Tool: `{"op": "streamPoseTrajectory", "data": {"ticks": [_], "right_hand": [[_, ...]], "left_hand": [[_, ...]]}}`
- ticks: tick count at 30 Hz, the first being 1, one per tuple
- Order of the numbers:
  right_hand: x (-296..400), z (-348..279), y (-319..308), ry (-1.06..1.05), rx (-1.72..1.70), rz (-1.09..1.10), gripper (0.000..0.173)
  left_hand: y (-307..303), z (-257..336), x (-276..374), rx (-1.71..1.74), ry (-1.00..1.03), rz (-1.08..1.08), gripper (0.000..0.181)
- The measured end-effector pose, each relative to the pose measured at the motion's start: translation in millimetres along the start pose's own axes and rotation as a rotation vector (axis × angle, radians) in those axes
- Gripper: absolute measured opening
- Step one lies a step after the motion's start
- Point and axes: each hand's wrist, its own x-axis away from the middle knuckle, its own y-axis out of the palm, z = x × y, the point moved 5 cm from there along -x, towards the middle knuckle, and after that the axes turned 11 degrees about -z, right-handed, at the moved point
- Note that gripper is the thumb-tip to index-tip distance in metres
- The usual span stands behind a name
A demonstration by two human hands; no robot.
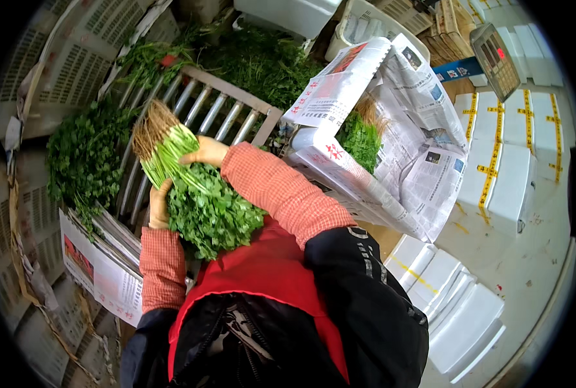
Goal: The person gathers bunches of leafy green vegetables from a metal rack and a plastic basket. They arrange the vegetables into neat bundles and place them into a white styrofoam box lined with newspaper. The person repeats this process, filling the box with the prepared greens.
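Both hands hold one large bunch of leafy green herbs with roots, which looks like coriander (210, 208), its brown roots pointing up and left. My left hand (160, 204) grips the stems from the left and below. My right hand (205, 151) lies around the stems on the other side. Under the bunch is a rack of metal rollers (198, 107). To the right stands a box lined with newspaper (414, 165), with another rooted bunch (362, 140) inside it.
More loose greens lie at the left (86, 155) and behind the rack (263, 63). A newspaper stack (108, 271) is at lower left, by plastic crates (74, 63). White foam boxes (504, 179) with yellow tape and a digital scale display (495, 63) stand at right.
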Motion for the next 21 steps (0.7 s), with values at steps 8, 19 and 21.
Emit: {"op": "streamPoseTrajectory", "data": {"ticks": [8,19,21], "right_hand": [[234.2,-87.9,-39.3,-0.655,0.131,0.544,0.098],[577.2,-30.1,-177.4,-0.629,0.138,1.110,0.071],[606.9,14.2,-211.2,-0.604,0.164,1.141,0.070]], "left_hand": [[212.0,106.1,15.0,-0.263,0.345,-0.266,0.048],[588.7,20.0,-61.2,-0.280,0.474,-0.934,0.053],[626.5,-31.5,-82.2,-0.303,0.406,-0.974,0.050]]}}
